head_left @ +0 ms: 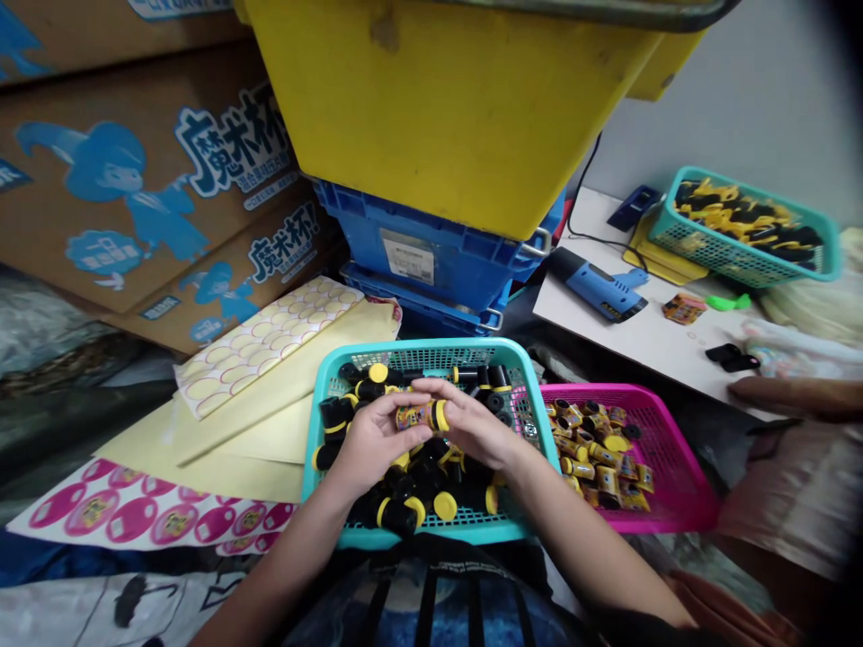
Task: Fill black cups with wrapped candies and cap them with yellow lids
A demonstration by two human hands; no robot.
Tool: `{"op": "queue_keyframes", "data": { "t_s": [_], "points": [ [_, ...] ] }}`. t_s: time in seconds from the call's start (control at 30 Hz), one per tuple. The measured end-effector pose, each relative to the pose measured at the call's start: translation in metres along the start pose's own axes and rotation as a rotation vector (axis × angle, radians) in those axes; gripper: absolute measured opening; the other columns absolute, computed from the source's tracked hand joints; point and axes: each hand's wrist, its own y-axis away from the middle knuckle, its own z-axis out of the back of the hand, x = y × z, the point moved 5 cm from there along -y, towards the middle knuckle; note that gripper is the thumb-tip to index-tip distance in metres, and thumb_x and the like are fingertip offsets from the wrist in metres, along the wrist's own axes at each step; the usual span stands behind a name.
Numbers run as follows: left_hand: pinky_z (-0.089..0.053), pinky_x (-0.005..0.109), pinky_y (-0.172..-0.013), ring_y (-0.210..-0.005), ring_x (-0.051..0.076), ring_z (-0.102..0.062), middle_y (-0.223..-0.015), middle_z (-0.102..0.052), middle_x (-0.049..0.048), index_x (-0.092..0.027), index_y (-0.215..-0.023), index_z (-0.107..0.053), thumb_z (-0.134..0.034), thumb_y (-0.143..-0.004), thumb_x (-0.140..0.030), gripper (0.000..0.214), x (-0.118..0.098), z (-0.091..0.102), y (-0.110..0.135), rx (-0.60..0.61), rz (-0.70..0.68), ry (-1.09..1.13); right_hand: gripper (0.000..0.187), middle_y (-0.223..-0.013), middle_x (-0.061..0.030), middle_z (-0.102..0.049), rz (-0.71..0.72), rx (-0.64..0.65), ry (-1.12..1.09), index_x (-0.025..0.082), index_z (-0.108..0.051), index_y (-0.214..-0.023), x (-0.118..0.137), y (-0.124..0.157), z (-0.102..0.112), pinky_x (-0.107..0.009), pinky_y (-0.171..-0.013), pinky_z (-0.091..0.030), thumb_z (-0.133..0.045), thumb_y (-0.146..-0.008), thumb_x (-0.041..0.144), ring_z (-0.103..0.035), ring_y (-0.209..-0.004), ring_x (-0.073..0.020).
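Both of my hands meet above a teal basket [532, 386], closed around one small labelled canister [413, 416] with a yellow and black end. My left hand [370, 440] grips its left part, thumb along the front. My right hand [475, 422] has its fingers round the yellow-capped end [440, 415]. Below them the teal basket holds many black canisters with yellow caps [397, 514], lying in all directions. To the right, a pink basket [680, 467] contains a heap of canisters [607, 454] that carry colourful labels.
Sticker sheets [168, 512] and yellowish backing paper [256, 427] lie at left, before cardboard boxes [135, 180]. A yellow bin [431, 108] on blue crates [431, 252] rises ahead. On the white table [573, 314] are a blue heat gun [597, 283] and another teal basket [748, 261]. A person's arm [796, 395] shows right.
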Motion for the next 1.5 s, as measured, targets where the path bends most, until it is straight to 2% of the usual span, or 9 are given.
{"op": "queue_keyframes", "data": {
  "t_s": [0.17, 0.43, 0.6, 0.8, 0.9, 1.0, 1.13, 1.27, 1.5],
  "points": [
    [-0.056, 0.028, -0.074, -0.083, 0.018, -0.067, -0.088, -0.072, 0.0046, -0.017, -0.083, -0.072, -0.081, -0.057, -0.017, 0.027, -0.002, -0.005, 0.001, 0.024, -0.076, -0.033, 0.059, -0.113, -0.0085, -0.058, -0.058, 0.143, -0.197, 0.022, -0.054, -0.126, -0.005, 0.000, -0.005, -0.032, -0.087, -0.045, -0.071, -0.075, 0.048, -0.058, -0.097, -0.0165],
    [-0.054, 0.033, -0.084, -0.092, 0.021, -0.067, -0.094, -0.073, 0.0058, -0.019, -0.090, -0.072, -0.076, -0.066, -0.018, 0.024, -0.002, -0.001, 0.000, 0.019, -0.194, -0.164, 0.055, -0.112, -0.0079, -0.060, -0.020, 0.047, -0.061, 0.022, -0.058, -0.119, -0.008, -0.004, 0.005, -0.033, -0.086, -0.046, -0.070, -0.074, 0.051, -0.060, -0.097, -0.0173],
    [-0.051, 0.039, -0.090, -0.099, 0.022, -0.064, -0.100, -0.070, 0.0056, -0.025, -0.094, -0.071, -0.072, -0.073, -0.020, 0.021, -0.021, -0.017, 0.009, 0.059, -0.521, -0.585, 0.049, -0.112, -0.0064, -0.061, 0.163, -0.119, 0.218, 0.023, -0.057, -0.118, 0.014, 0.004, -0.002, -0.033, -0.084, -0.048, -0.067, -0.077, 0.049, -0.060, -0.098, -0.0186],
    [-0.048, 0.039, -0.093, -0.106, 0.022, -0.059, -0.123, -0.060, 0.0072, -0.027, -0.124, -0.057, -0.065, -0.081, -0.034, 0.045, -0.022, 0.003, -0.005, 0.007, -0.487, -0.897, 0.019, -0.093, -0.0065, -0.067, 0.460, -0.871, 1.169, 0.021, -0.067, -0.094, 0.080, 0.106, 0.033, -0.037, -0.081, -0.047, -0.062, -0.083, 0.036, -0.061, -0.087, -0.0211],
    [-0.043, 0.043, -0.095, -0.103, 0.025, -0.058, -0.105, -0.067, 0.0066, -0.023, -0.102, -0.069, -0.057, -0.085, -0.030, 0.022, -0.024, 0.038, -0.025, -0.128, -0.435, -1.115, 0.041, -0.097, -0.0138, -0.066, 0.161, -1.118, 1.542, 0.017, -0.065, -0.106, 0.089, 0.146, 0.069, -0.047, -0.082, -0.044, -0.059, -0.080, 0.049, -0.059, -0.093, -0.0311],
    [-0.043, 0.041, -0.092, -0.100, 0.026, -0.057, -0.098, -0.068, 0.0080, -0.022, -0.098, -0.071, -0.055, -0.085, -0.031, 0.022, -0.027, 0.049, -0.039, -0.095, -0.433, -1.244, 0.048, -0.110, -0.0182, -0.063, 0.057, -0.989, 1.628, 0.015, -0.064, -0.111, 0.084, 0.128, 0.071, -0.050, -0.087, -0.041, -0.053, -0.083, 0.052, -0.055, -0.105, -0.0360],
    [-0.044, 0.039, -0.085, -0.093, 0.026, -0.057, -0.088, -0.069, 0.0065, -0.023, -0.087, -0.072, -0.055, -0.084, -0.033, 0.020, -0.030, 0.037, -0.037, -0.017, -0.431, -1.274, 0.044, -0.086, -0.0116, -0.069, -0.094, -0.532, 1.366, 0.020, -0.070, -0.089, 0.047, 0.032, 0.027, -0.037, -0.069, -0.045, -0.040, -0.091, 0.052, -0.062, -0.075, -0.0246],
    [-0.045, 0.038, -0.084, -0.089, 0.025, -0.059, -0.087, -0.070, 0.0061, -0.022, -0.086, -0.071, -0.054, -0.084, -0.031, 0.020, -0.025, 0.037, -0.028, -0.038, -0.367, -1.192, 0.048, -0.080, -0.0141, -0.068, -0.286, -0.382, 1.313, 0.016, -0.070, -0.076, 0.005, -0.047, 0.004, -0.033, -0.065, -0.041, -0.049, -0.084, 0.059, -0.062, -0.075, -0.0249],
    [-0.049, 0.034, -0.079, -0.088, 0.022, -0.062, -0.093, -0.069, 0.0064, -0.021, -0.085, -0.071, -0.056, -0.083, -0.036, 0.021, -0.022, 0.058, -0.016, -0.254, -0.263, -0.975, 0.031, -0.068, -0.0028, -0.063, -0.236, -0.312, 1.203, 0.015, -0.067, -0.070, -0.008, -0.048, 0.027, -0.025, -0.056, -0.033, -0.056, -0.084, 0.041, -0.053, -0.062, -0.0134]
  ]
}}
